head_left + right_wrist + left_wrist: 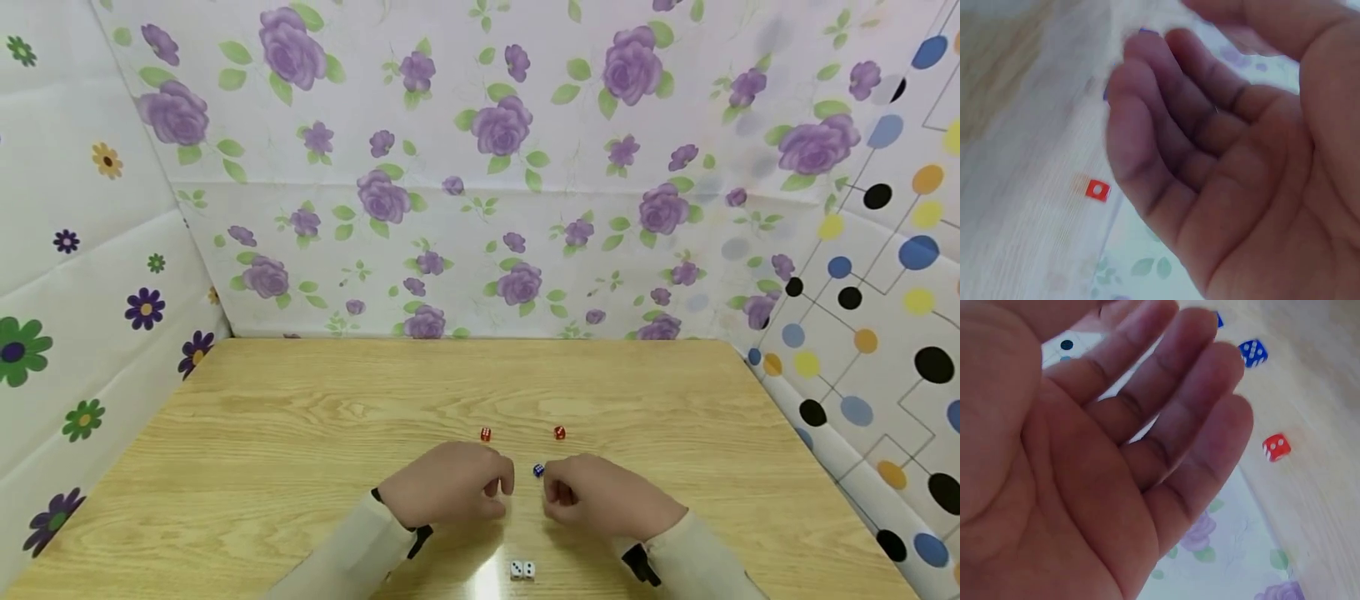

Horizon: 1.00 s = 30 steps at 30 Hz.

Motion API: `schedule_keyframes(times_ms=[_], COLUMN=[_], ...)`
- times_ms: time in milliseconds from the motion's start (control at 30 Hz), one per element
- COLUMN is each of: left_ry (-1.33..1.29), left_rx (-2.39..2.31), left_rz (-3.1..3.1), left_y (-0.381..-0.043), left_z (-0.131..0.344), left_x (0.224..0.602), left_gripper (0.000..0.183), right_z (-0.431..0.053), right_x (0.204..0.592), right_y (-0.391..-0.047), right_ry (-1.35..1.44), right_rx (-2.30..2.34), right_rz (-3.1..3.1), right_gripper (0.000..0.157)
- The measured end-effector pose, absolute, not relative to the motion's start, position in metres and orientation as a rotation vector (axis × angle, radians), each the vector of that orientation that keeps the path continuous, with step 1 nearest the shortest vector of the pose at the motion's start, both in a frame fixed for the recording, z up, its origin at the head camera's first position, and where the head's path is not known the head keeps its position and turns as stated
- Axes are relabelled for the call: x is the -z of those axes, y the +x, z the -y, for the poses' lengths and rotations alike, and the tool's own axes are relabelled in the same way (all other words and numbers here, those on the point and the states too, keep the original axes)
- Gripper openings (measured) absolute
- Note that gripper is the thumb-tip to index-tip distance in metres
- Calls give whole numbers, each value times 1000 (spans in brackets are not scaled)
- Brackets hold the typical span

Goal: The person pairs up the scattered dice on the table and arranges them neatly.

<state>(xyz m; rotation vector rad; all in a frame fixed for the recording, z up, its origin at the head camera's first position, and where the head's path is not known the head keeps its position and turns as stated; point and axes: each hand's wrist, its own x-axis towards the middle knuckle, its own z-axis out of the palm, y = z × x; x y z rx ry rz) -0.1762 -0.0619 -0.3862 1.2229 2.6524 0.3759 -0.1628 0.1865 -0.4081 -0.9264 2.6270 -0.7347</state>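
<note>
On the wooden table my left hand (457,483) is bent at the fingers. Its palm, bare in the left wrist view, holds nothing that shows. Opposite it, my right hand (600,493) curves loosely the same way, its palm also bare. A blue die (538,470) with white pips lies in the gap between the hands, right at the right hand's knuckles. In the left wrist view this gap has a blue die (1252,353) beside the fingertips and part of a second blue die (1219,319) behind them. Bits of blue peek past the right fingertips (1132,131).
Beyond the hands lie two red dice, one at left (486,434) and one at right (559,432). Nearer the body, two white dice (517,570) sit side by side. Patterned cloth (480,217) hangs along the table's back edge and both sides.
</note>
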Motion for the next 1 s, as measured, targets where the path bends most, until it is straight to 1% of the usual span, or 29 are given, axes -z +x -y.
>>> schedule_keyframes(times_ms=[133,233,500,633,767,1000], left_ry=[1130,1063,992,970,974,986], left_rx=[-453,-516,-548,-535,-528,-549], left_rz=[-2668,-2687,-2793,-2778,-2770,-2743], left_y=[-187,-195,-207,-209,-209,-209], left_z=[65,68,70,68,66,63], left_x=[381,378,382,388,389,393], left_gripper=[19,23,26,26,25,19], right_z=[-195,-202,-207,-203,-200,-191], right_x=[408,406,402,405,406,411], right_y=[-173,-180,-195,-195,-195,-196], right_ry=[-797,-724,-705,-698,-729,-794], right_rx=[756,767,834,793,756,738], right_rz=[-2724,-2774,-2813,-2812,-2861,-2926], right_gripper=[12,6,9,11,10,11])
